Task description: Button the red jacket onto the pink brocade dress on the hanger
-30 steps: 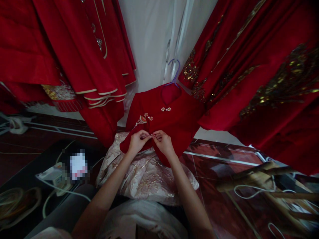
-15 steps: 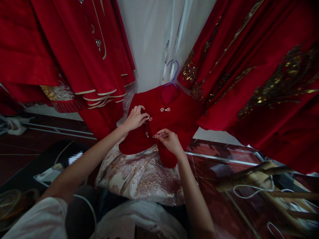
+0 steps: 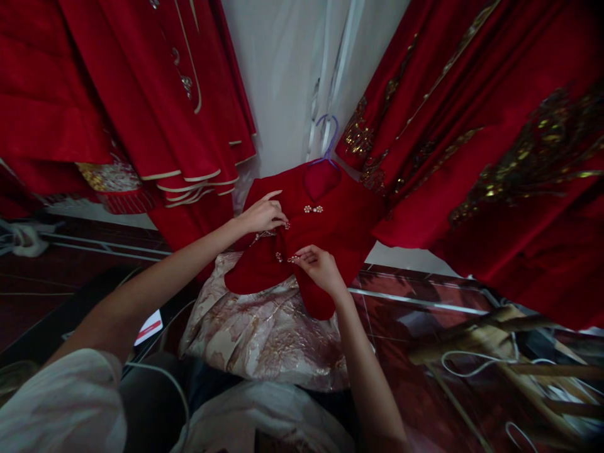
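A red jacket (image 3: pixel 349 233) hangs on a purple hanger (image 3: pixel 331 141) in front of me, its lower front parted. Pearl-like flower clasps run down the front; the top clasp (image 3: pixel 313 209) is joined at the neck. My left hand (image 3: pixel 264 216) pinches the jacket's left front edge by a flower clasp (image 3: pixel 287 225), with the index finger raised. Lower down, my right hand (image 3: pixel 318 265) pinches a clasp (image 3: pixel 293 259) on the other front edge. Beside it, another clasp (image 3: pixel 279 257) shows on the left edge. Below hangs a pale brocade skirt (image 3: pixel 264 327) with a shiny floral pattern.
Red garments (image 3: pixel 189 113) hang at the left, and red garments with gold sequins (image 3: pixel 509 170) at the right. A white wall (image 3: pixel 278 75) stands behind. On the lower right are a wooden frame (image 3: pixel 491 333) and a white cord (image 3: pixel 467 371). A dark surface with a card (image 3: pixel 148 327) lies lower left.
My left hand has shifted slightly right and turned, its index finger now lifted, and the left forearm has swung higher. My right hand stays almost in place at the lower clasp.
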{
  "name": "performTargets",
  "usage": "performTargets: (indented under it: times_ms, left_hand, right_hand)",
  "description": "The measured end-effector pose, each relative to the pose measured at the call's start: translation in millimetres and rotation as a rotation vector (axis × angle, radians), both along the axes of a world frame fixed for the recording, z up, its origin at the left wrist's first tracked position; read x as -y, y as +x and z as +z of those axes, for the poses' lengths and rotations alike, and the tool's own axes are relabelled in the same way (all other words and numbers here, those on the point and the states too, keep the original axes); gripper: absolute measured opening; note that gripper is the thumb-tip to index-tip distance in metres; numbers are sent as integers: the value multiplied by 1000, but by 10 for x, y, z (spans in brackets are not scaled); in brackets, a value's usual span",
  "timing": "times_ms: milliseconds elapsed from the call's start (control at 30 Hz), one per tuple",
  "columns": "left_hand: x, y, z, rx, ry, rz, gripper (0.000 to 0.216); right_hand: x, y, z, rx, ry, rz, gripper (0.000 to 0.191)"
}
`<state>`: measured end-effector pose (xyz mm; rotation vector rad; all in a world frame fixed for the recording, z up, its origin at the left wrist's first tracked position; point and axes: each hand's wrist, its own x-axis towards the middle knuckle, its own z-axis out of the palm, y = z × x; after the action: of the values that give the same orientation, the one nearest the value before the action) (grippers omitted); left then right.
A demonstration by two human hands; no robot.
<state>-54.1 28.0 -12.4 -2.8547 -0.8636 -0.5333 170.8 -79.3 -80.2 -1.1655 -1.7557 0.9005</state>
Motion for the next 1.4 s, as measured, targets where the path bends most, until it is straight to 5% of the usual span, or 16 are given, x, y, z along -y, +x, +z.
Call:
performTargets:
  times_ms: [400,667,867,1133,1400]
  left_hand:
    - [-88,775,-32,234,175,210,25]
    - [-193,824,23,279,17,184,16]
    - [-150,841,96,199,118,149,13]
    - [-80,841,166,95,249,129,15]
    - [-121,842,159,-95,250,101,35]
  right_hand:
    - [148,230,207,57,-98,308,18]
    - [167,370,270,87,-117,311,15]
    - [149,338,225,110,-122,303,16]
    - [-58,341,179,161,70,-70,31]
    - [-762,31,714,-133,343,-195,51]
